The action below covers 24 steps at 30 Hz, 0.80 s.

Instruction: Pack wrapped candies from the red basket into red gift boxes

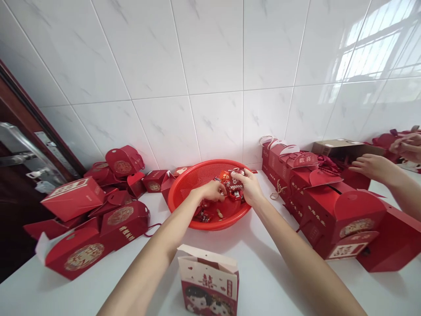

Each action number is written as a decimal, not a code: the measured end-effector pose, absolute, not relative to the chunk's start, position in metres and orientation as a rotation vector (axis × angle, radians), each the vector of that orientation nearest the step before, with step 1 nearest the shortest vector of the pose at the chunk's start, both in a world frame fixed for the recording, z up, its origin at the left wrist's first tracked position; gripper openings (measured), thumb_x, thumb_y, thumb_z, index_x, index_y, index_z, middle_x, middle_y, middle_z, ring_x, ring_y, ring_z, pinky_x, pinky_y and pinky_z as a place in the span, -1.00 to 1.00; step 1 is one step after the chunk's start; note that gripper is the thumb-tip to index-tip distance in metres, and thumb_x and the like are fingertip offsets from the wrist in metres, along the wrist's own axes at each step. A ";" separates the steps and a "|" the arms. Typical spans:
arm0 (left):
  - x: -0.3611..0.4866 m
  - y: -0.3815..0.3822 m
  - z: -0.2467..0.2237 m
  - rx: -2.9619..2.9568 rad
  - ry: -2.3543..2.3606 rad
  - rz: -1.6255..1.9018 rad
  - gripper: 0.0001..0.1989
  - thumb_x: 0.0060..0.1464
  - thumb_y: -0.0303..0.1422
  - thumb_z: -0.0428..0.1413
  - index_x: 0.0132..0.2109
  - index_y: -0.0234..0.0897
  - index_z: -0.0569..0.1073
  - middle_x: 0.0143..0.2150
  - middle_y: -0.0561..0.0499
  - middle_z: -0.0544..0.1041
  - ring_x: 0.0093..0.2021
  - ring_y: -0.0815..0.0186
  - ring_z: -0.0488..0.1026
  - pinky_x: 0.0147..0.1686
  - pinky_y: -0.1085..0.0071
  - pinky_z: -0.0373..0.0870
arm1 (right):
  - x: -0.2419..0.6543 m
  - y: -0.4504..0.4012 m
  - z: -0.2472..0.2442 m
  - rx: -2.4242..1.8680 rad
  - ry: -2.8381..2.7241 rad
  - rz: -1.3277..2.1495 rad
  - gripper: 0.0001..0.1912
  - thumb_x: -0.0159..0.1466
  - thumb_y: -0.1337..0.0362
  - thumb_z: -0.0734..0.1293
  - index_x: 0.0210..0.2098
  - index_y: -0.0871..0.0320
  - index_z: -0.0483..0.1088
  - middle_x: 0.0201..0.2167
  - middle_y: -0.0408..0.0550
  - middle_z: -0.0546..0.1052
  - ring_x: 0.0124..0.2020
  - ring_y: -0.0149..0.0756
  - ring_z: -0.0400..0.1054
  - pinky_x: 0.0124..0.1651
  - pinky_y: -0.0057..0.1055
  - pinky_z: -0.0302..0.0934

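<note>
A red plastic basket [210, 224] with perforated sides stands against the tiled wall. Wrapped candies [204, 216] and a peanut-like piece [219, 213] lie in its bottom. My right hand [248, 184] is closed around several red-wrapped candies [236, 186] at the basket's right side, thumb on top. Inside the basket, my left hand [213, 191] has its fingers curled in a pinch beside those candies; what is between the fingertips is too small to name. In front of the basket, between my forearms, a red and white gift box [208, 281] stands upright with its top flaps apart.
Red gift boxes [95, 237] are piled on the left near a door handle [19, 153]. A row of red boxes [315, 197] lines the right. Beyond it are a cardboard box [345, 147] and another person's hands [371, 164]. The white table [263, 272] holds everything.
</note>
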State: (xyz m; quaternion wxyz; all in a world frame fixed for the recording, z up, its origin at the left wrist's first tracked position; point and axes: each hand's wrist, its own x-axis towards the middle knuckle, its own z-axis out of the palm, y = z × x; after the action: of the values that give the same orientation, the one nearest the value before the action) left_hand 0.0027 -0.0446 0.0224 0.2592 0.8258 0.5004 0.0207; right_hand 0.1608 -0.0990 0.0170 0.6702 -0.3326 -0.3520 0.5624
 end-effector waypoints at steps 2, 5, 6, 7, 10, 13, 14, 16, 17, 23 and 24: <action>-0.002 -0.052 0.033 2.196 1.306 0.319 -0.72 -0.07 -0.33 0.16 -0.16 -0.24 0.60 -0.33 0.02 0.60 -0.31 0.22 0.52 -0.32 0.41 0.41 | 0.163 -0.102 0.021 -0.740 -0.798 1.287 -0.65 -0.19 0.22 0.57 -0.44 0.14 0.43 -0.50 -0.18 0.53 -0.44 -0.32 0.41 -0.34 -0.38 0.31; -0.013 -0.071 0.049 2.088 1.195 0.747 -0.70 -0.09 -0.26 0.20 -0.18 -0.27 0.60 -0.27 -0.02 0.62 -0.23 0.18 0.53 -0.23 0.36 0.44 | 0.169 -0.107 0.031 -0.722 -0.821 1.320 -0.65 -0.18 0.21 0.57 -0.44 0.14 0.44 -0.49 -0.17 0.53 -0.43 -0.31 0.42 -0.38 -0.39 0.32; -0.018 -0.079 0.053 2.050 1.183 0.822 -0.67 -0.11 -0.22 0.24 -0.18 -0.27 0.60 -0.25 -0.02 0.63 -0.20 0.16 0.53 -0.19 0.33 0.46 | 0.170 -0.109 0.034 -0.716 -0.832 1.330 -0.65 -0.18 0.20 0.58 -0.44 0.14 0.43 -0.49 -0.17 0.53 -0.44 -0.32 0.42 -0.39 -0.40 0.32; -0.022 -0.088 0.056 2.011 1.179 0.877 -0.65 -0.14 -0.19 0.27 -0.19 -0.27 0.60 -0.24 -0.03 0.63 -0.18 0.15 0.53 -0.16 0.30 0.47 | 0.171 -0.111 0.038 -0.710 -0.843 1.340 -0.64 -0.17 0.19 0.58 -0.44 0.13 0.44 -0.48 -0.17 0.53 -0.43 -0.32 0.42 -0.40 -0.40 0.32; -0.033 -0.116 0.059 1.918 1.136 0.999 -0.65 -0.16 -0.15 0.33 -0.23 -0.26 0.59 -0.24 -0.03 0.63 -0.16 0.13 0.55 -0.10 0.26 0.49 | 0.172 -0.119 0.049 -0.689 -0.887 1.367 -0.62 -0.17 0.16 0.59 -0.43 0.13 0.44 -0.46 -0.17 0.52 -0.43 -0.31 0.43 -0.40 -0.40 0.33; -0.039 -0.142 0.057 1.876 1.068 1.005 -0.68 -0.09 -0.17 0.33 -0.22 -0.25 0.58 -0.20 -0.04 0.64 -0.15 0.14 0.57 -0.07 0.26 0.49 | 0.169 -0.132 0.058 -0.662 -0.986 1.395 -0.62 -0.13 0.14 0.60 -0.40 0.12 0.46 -0.44 -0.17 0.52 -0.41 -0.31 0.43 -0.38 -0.40 0.34; -0.040 -0.149 0.056 1.870 1.065 0.990 -0.69 -0.08 -0.17 0.33 -0.22 -0.26 0.58 -0.20 -0.04 0.64 -0.15 0.14 0.57 -0.08 0.26 0.50 | 0.168 -0.137 0.061 -0.650 -1.032 1.406 -0.63 -0.11 0.14 0.61 -0.38 0.12 0.47 -0.43 -0.17 0.52 -0.40 -0.31 0.43 -0.36 -0.40 0.35; -0.041 -0.160 0.054 1.869 1.088 0.990 -0.68 -0.07 -0.16 0.34 -0.23 -0.27 0.57 -0.21 -0.04 0.65 -0.16 0.14 0.57 -0.09 0.26 0.50 | 0.167 -0.147 0.067 -0.629 -1.128 1.421 -0.63 -0.07 0.13 0.61 -0.35 0.12 0.49 -0.41 -0.15 0.54 -0.39 -0.30 0.44 -0.34 -0.38 0.36; -0.041 -0.163 0.052 1.869 1.103 1.001 -0.67 -0.08 -0.15 0.35 -0.22 -0.27 0.57 -0.21 -0.05 0.65 -0.16 0.13 0.56 -0.09 0.25 0.50 | 0.167 -0.152 0.069 -0.628 -1.173 1.421 -0.63 -0.05 0.13 0.60 -0.33 0.12 0.50 -0.41 -0.14 0.55 -0.39 -0.28 0.44 -0.32 -0.37 0.36; -0.041 -0.171 0.049 1.853 1.105 1.032 -0.63 -0.11 -0.10 0.37 -0.26 -0.29 0.58 -0.26 -0.05 0.64 -0.19 0.13 0.55 -0.13 0.26 0.48 | 0.163 -0.176 0.075 -0.688 -1.461 1.250 -0.66 0.08 0.12 0.54 -0.20 0.10 0.50 -0.37 -0.15 0.56 -0.37 -0.31 0.42 -0.29 -0.40 0.29; -0.041 -0.172 0.050 1.854 1.099 1.036 -0.63 -0.12 -0.10 0.38 -0.27 -0.30 0.57 -0.27 -0.04 0.63 -0.21 0.14 0.55 -0.16 0.28 0.48 | 0.162 -0.180 0.076 -0.705 -1.510 1.212 -0.67 0.10 0.11 0.52 -0.19 0.10 0.50 -0.39 -0.16 0.55 -0.39 -0.32 0.39 -0.31 -0.41 0.26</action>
State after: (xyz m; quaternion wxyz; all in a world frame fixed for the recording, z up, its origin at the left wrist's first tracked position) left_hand -0.0406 -0.1724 0.0502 0.3662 0.7215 0.4278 0.4030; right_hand 0.1620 -0.1799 0.0760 0.5146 -0.2933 -0.6284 0.5043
